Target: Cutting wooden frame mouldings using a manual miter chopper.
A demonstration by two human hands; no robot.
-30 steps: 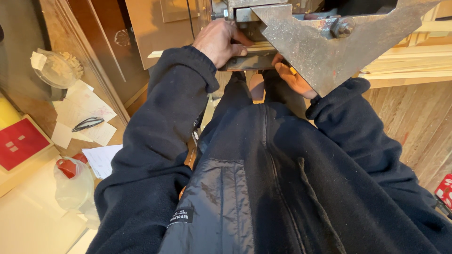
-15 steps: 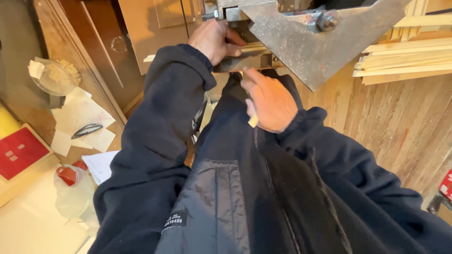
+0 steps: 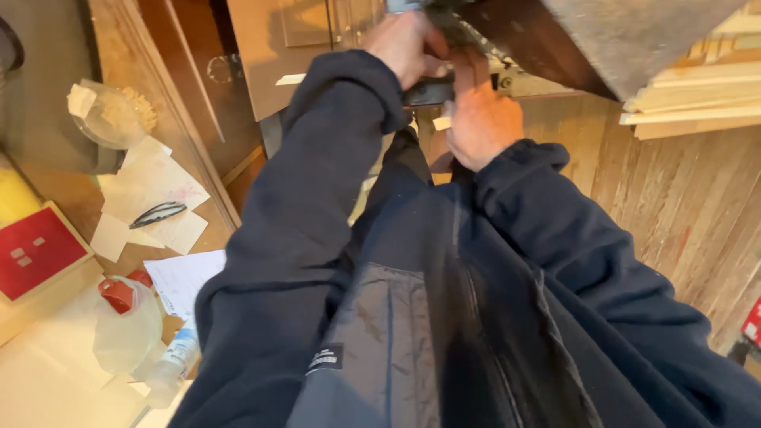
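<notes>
Left hand (image 3: 408,46): lay at the top of the view, fingers curled down over a dark part (image 3: 428,93) under the metal plate; it seemed to grip that part, though the fingertips were hidden.
Right hand (image 3: 479,119): sat just right of the left hand, back toward the camera, fingers reaching up to the dark part; whether they were closed on it could not be told.
Dark part: sat between the two hands, touching the left, below the plate's edge; its shape was too blurred to tell.
Metal plate (image 3: 626,40): grey, slanted, filled the top right corner above both hands.
Wood strips (image 3: 697,99): pale, stacked just right of the plate.
Sleeves (image 3: 317,206): dark blue, both arms raised from a dark jacket.
Bench (image 3: 47,396): lay at the left, well apart from the hands.
Papers (image 3: 151,186): lay scattered on the bench, with a dark clip-like thing (image 3: 158,214) on them.
Jug (image 3: 123,325): clear, red cap, at lower left beside a small bottle (image 3: 170,364).
Red box (image 3: 36,250): flat, at the left edge.
Plastic tub (image 3: 111,119): clear, at upper left.
</notes>
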